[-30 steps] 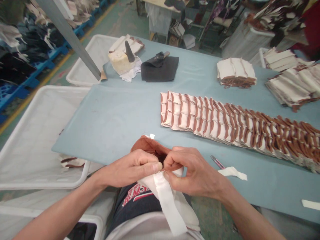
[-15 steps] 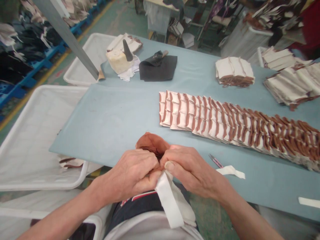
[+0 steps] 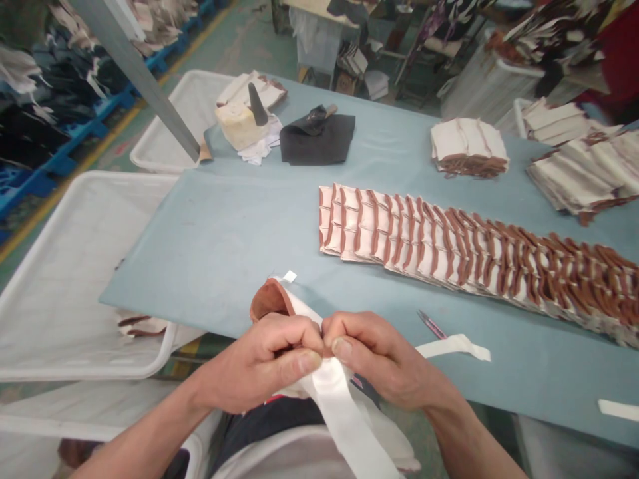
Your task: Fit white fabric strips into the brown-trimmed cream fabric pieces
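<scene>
Close to my body, my left hand (image 3: 272, 362) and my right hand (image 3: 379, 359) meet with thumbs and fingers pinched on the edge of a white-and-brown sewn fabric piece (image 3: 272, 299). Its reddish-brown inside opens toward the table, left of my fingers. From just below my fingertips a white strip (image 3: 344, 419) hangs down over my lap; its upper end is partly covered by my thumbs. A small white tab (image 3: 289, 276) shows beside the piece's far end. Right of my hands, thread snips (image 3: 432, 324) and a loose white strip (image 3: 456, 346) lie on the table.
A long overlapping row of white-and-brown pieces (image 3: 429, 239) crosses the blue-green table (image 3: 224, 233). Further back are a stacked bundle (image 3: 469, 143), black cloth (image 3: 319, 140) and a yellowish block (image 3: 237, 126) with a dark upright peg. White bins (image 3: 74, 266) and a metal post (image 3: 144, 80) stand left.
The held piece has turned: its brown opening has shifted left and its white outside now shows. My hands have moved slightly down, and the white strip hangs further down to the right.
</scene>
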`<action>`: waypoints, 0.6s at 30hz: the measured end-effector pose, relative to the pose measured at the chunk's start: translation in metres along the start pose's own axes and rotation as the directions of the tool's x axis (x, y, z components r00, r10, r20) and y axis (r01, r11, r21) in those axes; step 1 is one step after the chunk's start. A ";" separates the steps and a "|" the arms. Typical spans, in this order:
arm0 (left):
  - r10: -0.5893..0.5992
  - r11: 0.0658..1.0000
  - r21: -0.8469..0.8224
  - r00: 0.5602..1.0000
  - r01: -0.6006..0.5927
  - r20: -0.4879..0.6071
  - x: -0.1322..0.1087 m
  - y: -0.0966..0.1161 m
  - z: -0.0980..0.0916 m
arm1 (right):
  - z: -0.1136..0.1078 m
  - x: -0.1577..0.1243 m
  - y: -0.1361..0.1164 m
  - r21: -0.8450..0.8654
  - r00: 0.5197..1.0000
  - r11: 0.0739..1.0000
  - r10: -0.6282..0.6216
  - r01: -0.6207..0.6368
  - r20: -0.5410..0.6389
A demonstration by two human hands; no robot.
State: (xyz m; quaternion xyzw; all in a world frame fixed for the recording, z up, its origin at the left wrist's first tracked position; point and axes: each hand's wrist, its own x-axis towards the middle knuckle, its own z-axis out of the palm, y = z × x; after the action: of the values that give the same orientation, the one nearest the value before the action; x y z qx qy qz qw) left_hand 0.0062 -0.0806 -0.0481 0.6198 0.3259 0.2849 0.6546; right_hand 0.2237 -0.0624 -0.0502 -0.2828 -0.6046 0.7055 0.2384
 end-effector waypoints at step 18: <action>-0.028 0.999 -0.026 0.995 0.030 0.092 0.000 -0.020 -0.014 | -0.009 0.002 -0.002 -0.404 0.999 0.915 0.008 0.006 0.033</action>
State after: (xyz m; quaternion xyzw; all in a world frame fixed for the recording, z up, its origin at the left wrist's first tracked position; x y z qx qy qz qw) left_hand -0.0052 -0.0735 -0.0681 0.6183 0.3006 0.2513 0.6813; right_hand 0.2281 -0.0544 -0.0491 -0.3141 -0.7412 0.5701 0.1644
